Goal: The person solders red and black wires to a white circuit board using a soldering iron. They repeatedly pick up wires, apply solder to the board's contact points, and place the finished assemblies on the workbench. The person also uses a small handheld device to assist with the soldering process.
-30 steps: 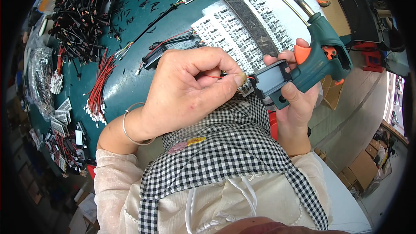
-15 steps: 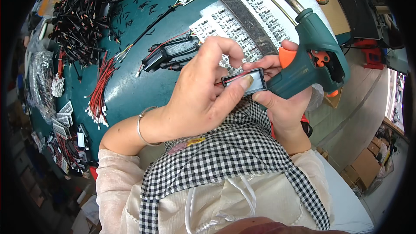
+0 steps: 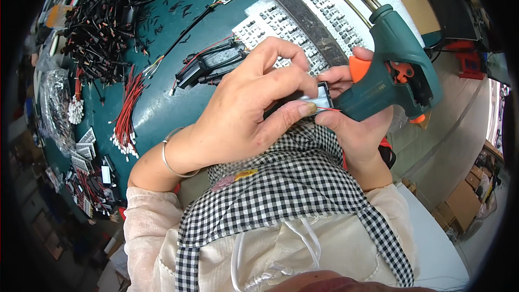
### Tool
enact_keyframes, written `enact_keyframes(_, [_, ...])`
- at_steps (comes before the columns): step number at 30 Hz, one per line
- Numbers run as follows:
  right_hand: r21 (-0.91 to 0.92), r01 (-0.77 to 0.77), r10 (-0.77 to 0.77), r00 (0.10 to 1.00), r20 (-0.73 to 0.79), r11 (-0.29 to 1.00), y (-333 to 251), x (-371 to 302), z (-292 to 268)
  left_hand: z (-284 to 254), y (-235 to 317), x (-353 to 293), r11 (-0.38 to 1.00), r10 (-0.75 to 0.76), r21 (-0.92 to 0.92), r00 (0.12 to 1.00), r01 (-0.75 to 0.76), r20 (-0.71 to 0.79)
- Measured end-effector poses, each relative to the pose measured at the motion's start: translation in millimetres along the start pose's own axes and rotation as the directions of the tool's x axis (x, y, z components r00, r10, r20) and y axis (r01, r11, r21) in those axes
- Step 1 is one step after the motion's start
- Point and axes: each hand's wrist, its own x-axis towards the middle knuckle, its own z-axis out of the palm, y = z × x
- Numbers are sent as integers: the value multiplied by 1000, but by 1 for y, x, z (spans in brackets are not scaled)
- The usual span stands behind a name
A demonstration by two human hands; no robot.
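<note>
My left hand (image 3: 243,97) is closed on a small black rectangular case (image 3: 324,96) with a pale inside, its thumb and fingers bent over the open top. A thin red wire (image 3: 331,109) runs out from under that thumb toward my right hand. My right hand (image 3: 365,135) wraps the handle of a green glue gun (image 3: 403,48) with an orange trigger (image 3: 359,68). Its thumb and fingertips also steady the right end of the case. The gun's nozzle is out of sight. My left fingers hide much of the case.
Behind my hands, white circuit boards (image 3: 275,24) lie under a dark metal bar (image 3: 308,21). On the green table (image 3: 173,103) are black cased parts (image 3: 203,67), red wires (image 3: 125,111) with white plugs, and a heap of black cables (image 3: 100,27). Cardboard boxes (image 3: 459,200) stand at right.
My left fingers have curled down over the case and cover more of it. The red wire has shifted from the case's far side to its near right edge.
</note>
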Motion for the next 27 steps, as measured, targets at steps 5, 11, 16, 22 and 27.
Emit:
enact_keyframes(5, [23, -8, 8, 1000, -12, 1000, 0, -1, 3, -3, 0, 2, 998, 38, 58, 998, -41, 50])
enact_keyframes(11, [36, -83, 83, 997, -4, 996, 1, -6, 9, -4, 6, -2, 931, -155, -344, 984, 117, -85])
enact_keyframes(16, [44, -91, 90, 996, 14, 995, 7, -7, 13, 3, -3, -5, 864, -198, -501, 953, 59, -229])
enact_keyframes(22, [-28, -70, 68, 996, -61, 997, 2, -6, 7, -11, 0, 1, 974, -108, -199, 994, 106, 2])
enact_keyframes(27, [-3, -72, 72, 997, -32, 997, 0, -4, 8, -17, 6, 1, 999, -7, 44, 992, 1, 124])
